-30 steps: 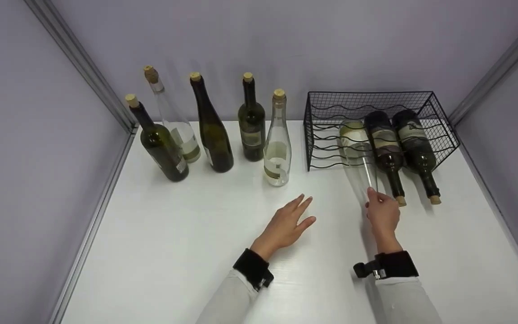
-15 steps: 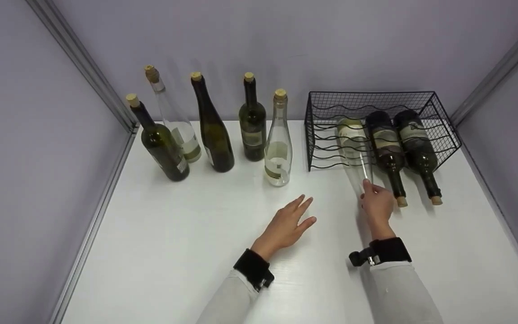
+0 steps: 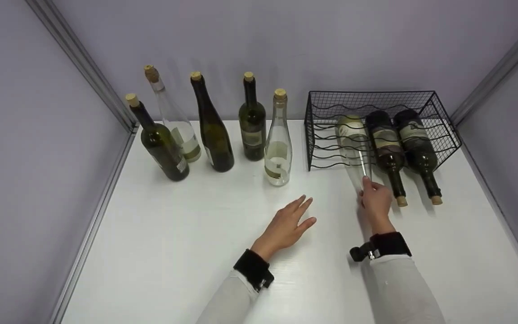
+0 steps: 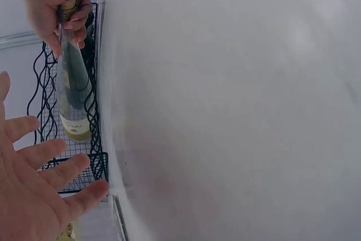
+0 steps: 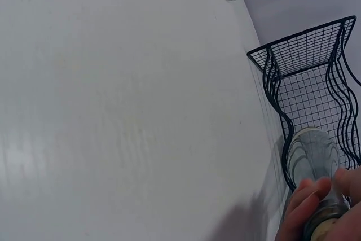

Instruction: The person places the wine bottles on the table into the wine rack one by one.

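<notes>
Clear glass bottle point(image 3: 352, 129) lies in the black wire rack point(image 3: 371, 92), beside two dark bottles point(image 3: 391, 160); its neck is in the grip of the right hand point(image 3: 377, 201). The left hand point(image 3: 284, 226), with fingers spread, is over the white worktop point(image 3: 182, 252).

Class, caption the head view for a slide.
The right hand holds a clear bottle in a wire rack, beside two dark bottles.
</notes>
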